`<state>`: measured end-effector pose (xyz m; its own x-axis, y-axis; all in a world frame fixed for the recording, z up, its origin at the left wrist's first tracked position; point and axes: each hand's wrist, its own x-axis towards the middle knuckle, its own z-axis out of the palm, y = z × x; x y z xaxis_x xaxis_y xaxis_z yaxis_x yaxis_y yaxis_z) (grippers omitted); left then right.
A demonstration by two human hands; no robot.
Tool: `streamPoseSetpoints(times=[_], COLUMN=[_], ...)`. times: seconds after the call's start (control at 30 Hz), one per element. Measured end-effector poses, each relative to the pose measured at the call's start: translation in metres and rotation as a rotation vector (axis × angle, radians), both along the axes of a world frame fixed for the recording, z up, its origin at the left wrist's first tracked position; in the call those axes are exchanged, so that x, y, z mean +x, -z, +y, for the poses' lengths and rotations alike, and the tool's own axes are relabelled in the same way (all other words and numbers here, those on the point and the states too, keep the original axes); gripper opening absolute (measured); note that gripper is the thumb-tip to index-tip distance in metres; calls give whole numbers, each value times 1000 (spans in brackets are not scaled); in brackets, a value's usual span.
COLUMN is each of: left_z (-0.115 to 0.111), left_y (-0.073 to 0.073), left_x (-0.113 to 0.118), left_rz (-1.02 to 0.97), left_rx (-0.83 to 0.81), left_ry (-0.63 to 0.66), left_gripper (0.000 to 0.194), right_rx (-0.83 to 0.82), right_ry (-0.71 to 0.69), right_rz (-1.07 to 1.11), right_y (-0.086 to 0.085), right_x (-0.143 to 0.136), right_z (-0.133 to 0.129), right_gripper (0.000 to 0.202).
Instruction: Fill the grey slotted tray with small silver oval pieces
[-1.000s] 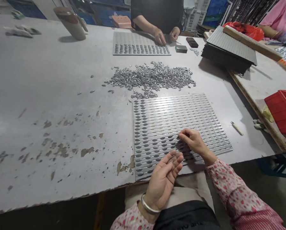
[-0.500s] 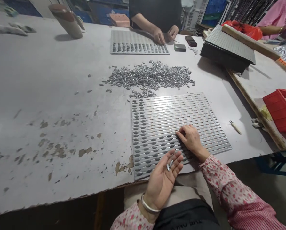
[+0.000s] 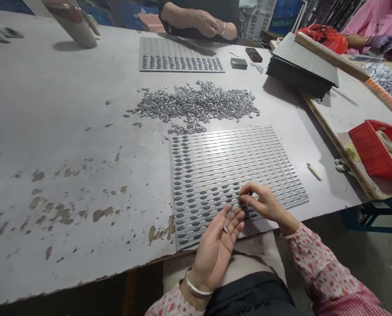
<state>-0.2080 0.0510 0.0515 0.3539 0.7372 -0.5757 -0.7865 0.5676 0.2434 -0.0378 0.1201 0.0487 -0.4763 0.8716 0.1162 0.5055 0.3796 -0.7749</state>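
My left hand (image 3: pixel 217 245) lies palm up over the near edge of a ridged grey board (image 3: pixel 242 153), fingers stretched out, with a small silver oval piece (image 3: pixel 225 228) resting in it. Just beside its fingertips, my right hand (image 3: pixel 260 202) pinches what looks like another oval piece, mostly hidden by the fingers, over the board. Similar dark oval pieces (image 3: pixel 192 206) sit in rows along the board's left side and near part. Beyond the board is a loose pile of silver oval pieces (image 3: pixel 196 103).
Across the table (image 3: pixel 67 87), a co-worker's hands (image 3: pixel 209 23) are together above another partly filled board (image 3: pixel 179 46). A stack of boards (image 3: pixel 303 66) leans at the back right. A small pointed tool (image 3: pixel 314 172) lies right of my board, near a red bin (image 3: pixel 378 149).
My right hand has come nearer my left fingertips. Two pieces showed in my left palm; one shows now. The co-worker's hands have lifted off the far board, leaving a thin stick on the table.
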Motion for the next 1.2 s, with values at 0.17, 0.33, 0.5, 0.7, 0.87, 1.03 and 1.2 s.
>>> streamPoseSetpoints(times=[0.17,0.33,0.5,0.7,0.87,1.03,1.2], left_z=[-4,-4,-5,-5,-6,-6,-6], left_y=[1,-2,-3,-3,-1,0,0], left_x=[-2,0,-2,-1,-1,-1,-1], left_rz=[121,106,94,83,82,89,84], left_rx=[-64,-71,-64,-57,-52,-58,-63], left_ry=[81,86,85,95,107,104,104], left_gripper=[22,19,18,22,22,21,20], right_rx=[131,200,147,114,111,79,52], right_ry=[285,269,213,140,102,38,-8], right_rz=[-194,-389,-382,-338,-360,-403,-451], right_y=[18,34,28,34,39,31,28], right_x=[25,19,15,32,30,27,27], right_z=[26,38,40,48,52,59,67], right_gripper=[10,8,19,9,8,4,3])
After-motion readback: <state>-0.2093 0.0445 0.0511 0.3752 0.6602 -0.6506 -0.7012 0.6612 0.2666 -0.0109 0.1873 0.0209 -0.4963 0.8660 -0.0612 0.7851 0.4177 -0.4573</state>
